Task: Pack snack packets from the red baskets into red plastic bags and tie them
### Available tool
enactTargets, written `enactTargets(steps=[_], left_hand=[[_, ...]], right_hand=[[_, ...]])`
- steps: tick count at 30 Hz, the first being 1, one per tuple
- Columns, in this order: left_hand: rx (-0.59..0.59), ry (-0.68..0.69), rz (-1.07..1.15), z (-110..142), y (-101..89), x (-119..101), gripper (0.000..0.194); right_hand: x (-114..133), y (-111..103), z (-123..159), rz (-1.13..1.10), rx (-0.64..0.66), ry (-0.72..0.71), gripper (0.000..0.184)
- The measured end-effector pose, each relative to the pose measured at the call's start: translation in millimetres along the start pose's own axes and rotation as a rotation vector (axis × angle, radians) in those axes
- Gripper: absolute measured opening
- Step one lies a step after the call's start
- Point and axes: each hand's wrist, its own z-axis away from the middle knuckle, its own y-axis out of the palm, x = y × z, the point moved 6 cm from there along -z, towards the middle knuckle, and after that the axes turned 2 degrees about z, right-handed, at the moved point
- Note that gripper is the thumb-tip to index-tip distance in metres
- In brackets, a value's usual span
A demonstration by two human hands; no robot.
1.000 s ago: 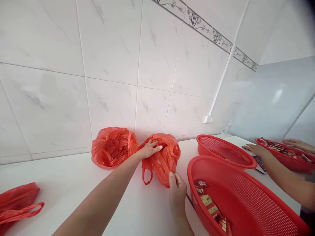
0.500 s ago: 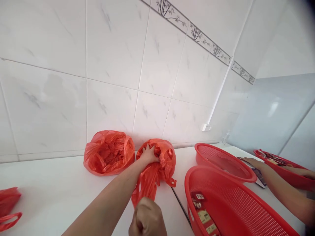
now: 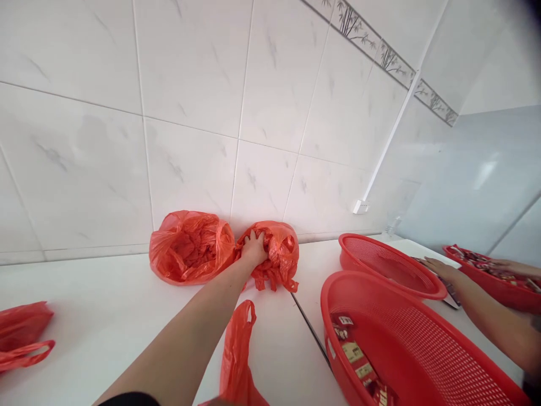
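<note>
My left hand (image 3: 255,249) presses down into a bundle of crumpled red plastic bags (image 3: 284,248), its fingers spread over them. At the bottom edge, only a sliver of my right hand (image 3: 220,401) shows. It has the lower part of a single red plastic bag (image 3: 238,352), whose loop handle points up toward the bundle. That bag is apart from the bundle. Left of the bundle, touching it, sits a wider open red bag (image 3: 157,260) filled with more folded red plastic.
Another red bag (image 3: 25,330) lies at the far left of the white table (image 3: 105,316). Two red baskets stand on the right; the nearer basket (image 3: 422,321) holds small printed packets (image 3: 355,361). Another person's hands (image 3: 443,269) work beyond, near a red basket of packets (image 3: 477,265).
My right hand has drawn one red bag away from the bundle toward me, down to the bottom edge. My left hand stays on the bundle; the view has shifted slightly.
</note>
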Motion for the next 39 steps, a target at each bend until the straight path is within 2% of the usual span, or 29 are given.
enactTargets(steps=[3, 6, 8, 11, 13, 15, 17, 20, 21, 23, 25, 28, 30, 33, 35, 37, 39], left_hand=[[-0.034, 0.029, -0.011, 7.2, -10.2, -6.5, 0.037], [-0.028, 0.099, -0.004, 15.2, -23.3, -17.8, 0.038], [-0.012, 0.165, 0.010, 23.3, -36.2, -26.8, 0.046], [-0.017, 0.275, 0.039, 48.1, -62.0, -37.6, 0.063], [-0.028, 0.334, 0.062, 75.3, -78.7, -37.7, 0.057], [-0.013, 0.363, 0.089, 108.1, -90.1, -28.4, 0.038], [0.025, 0.354, 0.117, 141.6, -95.2, -9.0, 0.026], [0.085, 0.318, 0.172, 183.2, -93.3, 29.3, 0.027], [0.126, 0.315, 0.226, 194.2, -89.4, 40.7, 0.035], [0.221, 0.264, 0.416, 211.6, -78.6, 59.6, 0.057], [0.269, 0.166, 0.583, 224.6, -68.3, 71.4, 0.065], [0.261, -0.009, 0.790, 239.7, -59.1, 75.8, 0.053], [0.229, -0.144, 0.955, 247.8, -57.1, 74.2, 0.050], [0.173, -0.348, 1.145, 257.2, -57.0, 71.5, 0.057], [0.183, -0.405, 1.214, 259.8, -58.2, 68.7, 0.060], [0.215, -0.412, 1.287, 258.5, -60.4, 68.3, 0.051], [0.203, -0.421, 1.343, 254.3, -64.0, 75.1, 0.034]], right_hand=[[-7.0, -16.5, 4.3, 0.047, -0.082, 0.223, 0.025], [-16.7, -46.8, 13.4, 0.185, -0.254, 0.448, 0.035], [-20.8, -64.4, 18.7, 0.262, -0.319, 0.498, 0.042], [-29.7, -75.8, 26.2, 0.349, -0.279, 0.565, 0.050], [-35.4, -71.8, 29.1, 0.336, -0.193, 0.592, 0.053], [-38.5, -62.2, 29.0, 0.253, -0.128, 0.585, 0.048], [-38.6, -52.7, 26.2, 0.149, -0.108, 0.548, 0.040], [-34.4, -45.9, 19.2, -0.009, -0.121, 0.432, 0.025], [-32.1, -45.8, 16.9, -0.087, -0.123, 0.379, 0.019], [-26.9, -47.2, 13.8, -0.290, -0.110, 0.274, 0.008], [-24.0, -50.3, 13.6, -0.513, -0.102, 0.218, 0.008], [-25.8, -53.7, 16.6, -0.785, -0.156, 0.225, 0.018], [-25.3, -52.1, 17.9, -0.917, -0.202, 0.219, 0.018], [-16.5, -44.0, 16.6, -0.970, -0.240, 0.160, 0.013], [-9.1, -36.7, 14.7, -0.921, -0.235, 0.147, 0.010], [-6.6, -35.8, 14.3, -0.906, -0.269, 0.171, 0.006], [-10.2, -48.4, 18.5, -0.946, -0.400, 0.200, 0.006]])
